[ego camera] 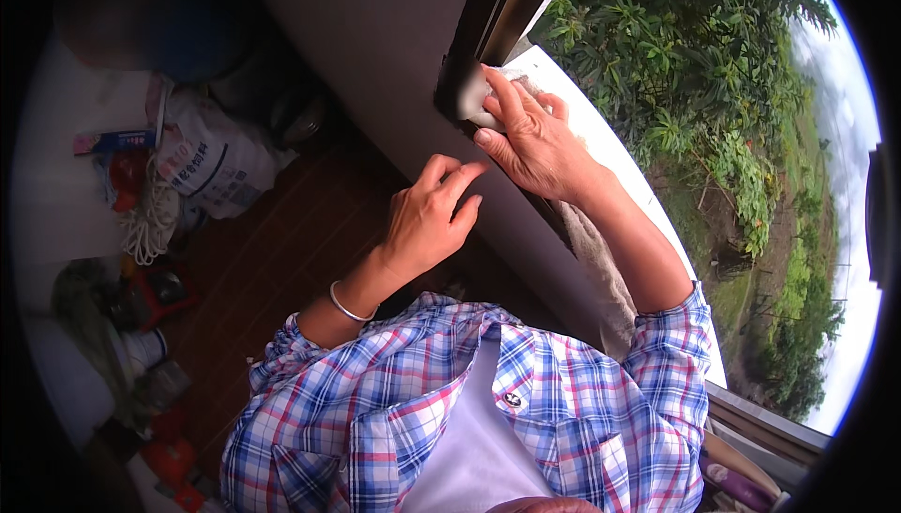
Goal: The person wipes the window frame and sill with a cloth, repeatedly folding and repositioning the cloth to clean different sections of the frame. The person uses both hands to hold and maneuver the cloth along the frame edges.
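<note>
My right hand point(538, 140) presses a whitish cloth point(483, 117) against the lower corner of a dark window frame point(461, 73). Its fingers are spread over the cloth and hide part of it. My left hand point(436, 214), with a light bangle at the wrist, hovers in front of the wall below the sill. The fingers of that hand are loosely bent and apart, with nothing between them. A greyish towel point(598, 266) hangs over the sill beneath my right forearm.
Leafy trees point(654, 41) stand outside the window, beyond the white outer ledge point(633, 210). To the left, a printed white sack point(218, 154) and a bundle of white cord point(148, 224) lie by the brown floor point(281, 259). A purple object point(739, 488) is at lower right.
</note>
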The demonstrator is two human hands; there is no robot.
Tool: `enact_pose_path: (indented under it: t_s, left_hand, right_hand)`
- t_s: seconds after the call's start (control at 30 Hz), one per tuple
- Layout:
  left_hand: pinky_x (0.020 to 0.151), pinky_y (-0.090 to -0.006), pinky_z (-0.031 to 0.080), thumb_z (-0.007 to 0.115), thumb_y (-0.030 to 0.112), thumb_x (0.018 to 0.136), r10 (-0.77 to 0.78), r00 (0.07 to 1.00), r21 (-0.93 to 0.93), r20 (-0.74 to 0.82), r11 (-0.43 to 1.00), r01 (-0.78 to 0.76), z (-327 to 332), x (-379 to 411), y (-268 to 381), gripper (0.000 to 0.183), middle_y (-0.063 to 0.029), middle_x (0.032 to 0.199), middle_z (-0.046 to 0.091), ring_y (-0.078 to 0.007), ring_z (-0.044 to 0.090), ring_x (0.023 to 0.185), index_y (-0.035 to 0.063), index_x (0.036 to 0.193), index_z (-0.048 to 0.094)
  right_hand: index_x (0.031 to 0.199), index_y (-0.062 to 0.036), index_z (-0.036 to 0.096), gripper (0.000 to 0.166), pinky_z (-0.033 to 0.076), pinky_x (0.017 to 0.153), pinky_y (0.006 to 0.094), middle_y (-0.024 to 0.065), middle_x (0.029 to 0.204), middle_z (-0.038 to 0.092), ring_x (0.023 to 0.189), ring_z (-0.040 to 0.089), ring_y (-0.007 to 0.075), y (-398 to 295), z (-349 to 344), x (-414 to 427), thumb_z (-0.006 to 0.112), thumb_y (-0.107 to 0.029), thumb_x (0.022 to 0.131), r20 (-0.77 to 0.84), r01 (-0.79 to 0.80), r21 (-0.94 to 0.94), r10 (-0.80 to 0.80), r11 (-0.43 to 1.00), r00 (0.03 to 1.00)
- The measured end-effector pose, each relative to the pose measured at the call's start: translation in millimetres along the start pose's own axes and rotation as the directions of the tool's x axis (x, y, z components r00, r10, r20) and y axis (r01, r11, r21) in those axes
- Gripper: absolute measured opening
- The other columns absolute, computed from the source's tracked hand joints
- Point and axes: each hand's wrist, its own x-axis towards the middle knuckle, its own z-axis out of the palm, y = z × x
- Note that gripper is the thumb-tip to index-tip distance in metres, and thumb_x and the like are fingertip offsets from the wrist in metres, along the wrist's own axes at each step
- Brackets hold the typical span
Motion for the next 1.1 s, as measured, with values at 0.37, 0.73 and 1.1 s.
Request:
enact_pose_path:
  t_s: [0.37,0.73,1.1]
  left_hand:
    - [0.059,-0.0334,0.052,0.073,0.005,0.083,0.094,0.995,-0.016,-0.036,0.995,-0.095,12,1,7,0.034,-0.0090,0.105,0.059,-0.0200,0.061,0.063,0.0054,0.116,0.065]
    - [0.056,-0.0318,0.052,0.072,0.002,0.082,0.110,0.993,-0.041,-0.035,0.993,-0.112,1,1,13,0.038,-0.0077,0.105,0.060,-0.0195,0.061,0.066,0.0098,0.119,0.068]
    - [0.060,-0.0339,0.053,0.071,0.001,0.083,0.039,0.999,-0.033,-0.020,0.999,-0.040,0,-17,2,0.033,-0.0099,0.104,0.059,-0.0234,0.063,0.070,0.0087,0.115,0.069]
  right_hand:
    - [0.156,0.0051,0.013,0.097,0.023,0.107,0.0607,0.0058,0.102,0.073,0.128,0.050,0.0305,-8,30,-4,0.047,-0.063,0.095,-0.324,-0.205,-0.381,0.078,0.901,0.943]
    - [0.150,0.0096,0.028,0.100,0.016,0.112,0.0599,0.0089,0.113,0.069,0.128,0.048,0.0285,-25,-6,-88,0.053,-0.066,0.090,-0.082,-0.250,-0.477,0.241,0.842,0.967]
    - [0.150,0.0069,0.026,0.083,0.023,0.108,0.0672,0.0137,0.134,0.061,0.147,0.030,0.0364,6,29,4,0.045,-0.057,0.100,-0.066,-0.059,-0.277,0.043,0.959,0.997]
